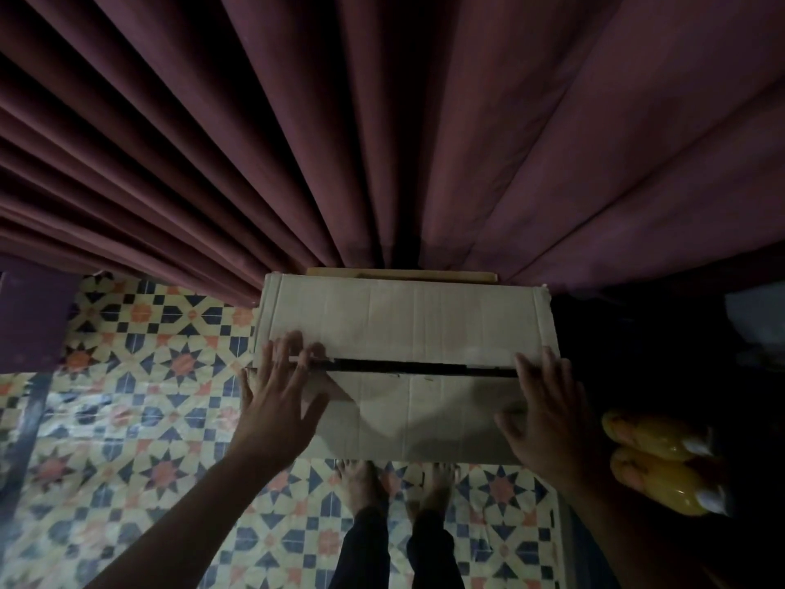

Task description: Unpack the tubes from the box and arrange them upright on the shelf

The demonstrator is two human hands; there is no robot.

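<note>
Box [403, 333] before curtain [382, 121] (bottles [654, 461] right).

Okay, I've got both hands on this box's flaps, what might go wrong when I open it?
1. The box sits just above your bare feet; yanking the flaps might tip it onto your toes.
2. The gap is dark and the contents are unseen, so open slowly.
3. The yellow items lie close to your right hand and may get knocked.
</note>
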